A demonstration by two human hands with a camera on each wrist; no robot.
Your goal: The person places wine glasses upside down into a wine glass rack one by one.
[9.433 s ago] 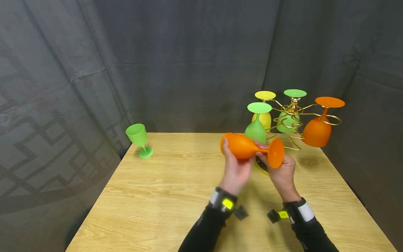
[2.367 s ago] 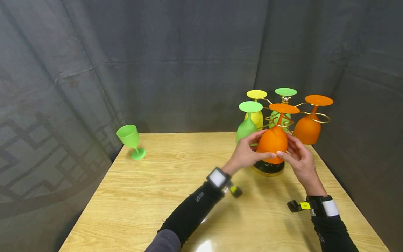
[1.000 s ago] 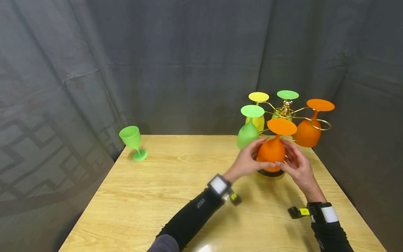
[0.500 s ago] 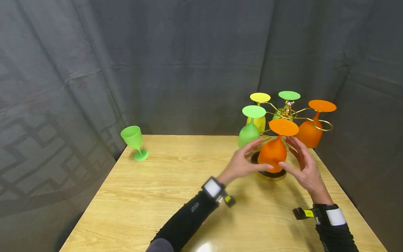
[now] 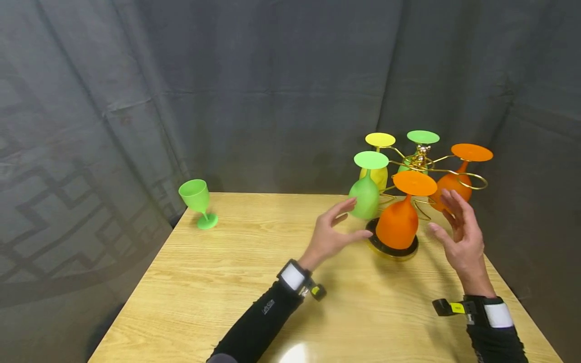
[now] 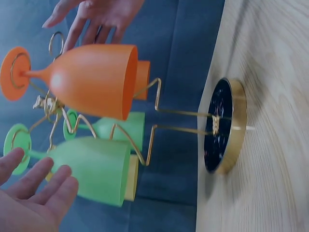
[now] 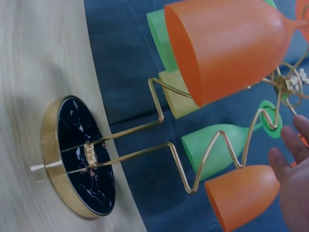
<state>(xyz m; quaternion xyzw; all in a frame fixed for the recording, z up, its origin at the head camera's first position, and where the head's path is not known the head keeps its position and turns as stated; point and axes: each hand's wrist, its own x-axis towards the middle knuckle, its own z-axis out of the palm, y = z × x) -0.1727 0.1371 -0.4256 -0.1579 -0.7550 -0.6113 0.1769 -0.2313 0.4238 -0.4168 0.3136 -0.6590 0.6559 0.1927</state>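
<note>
An orange goblet [image 5: 397,224] hangs upside down at the front of a gold wire rack [image 5: 421,156], its bowl above the rack's round black base [image 7: 79,159]. To its left, my left hand [image 5: 331,234] is spread, apart from the goblet; in the left wrist view its fingertips [image 6: 67,186] lie in front of a hanging green goblet [image 6: 91,164]. On the other side, my right hand [image 5: 463,242] is also spread and holds nothing. It overlaps a second orange goblet [image 5: 447,190] in the head view; touching cannot be made out.
A yellow goblet [image 5: 379,176] and another green goblet [image 5: 423,136] hang at the rack's back. One rack loop [image 5: 478,181] at the right carries no goblet. Far left on the wooden table [image 5: 254,252], a green goblet [image 5: 195,196] stands upright near the edge. Grey curtains [image 5: 272,101] surround it.
The orange goblet, earlier held sideways in both hands, was turned upside down and hung on the rack. Both hands have since let go and moved apart to either side.
</note>
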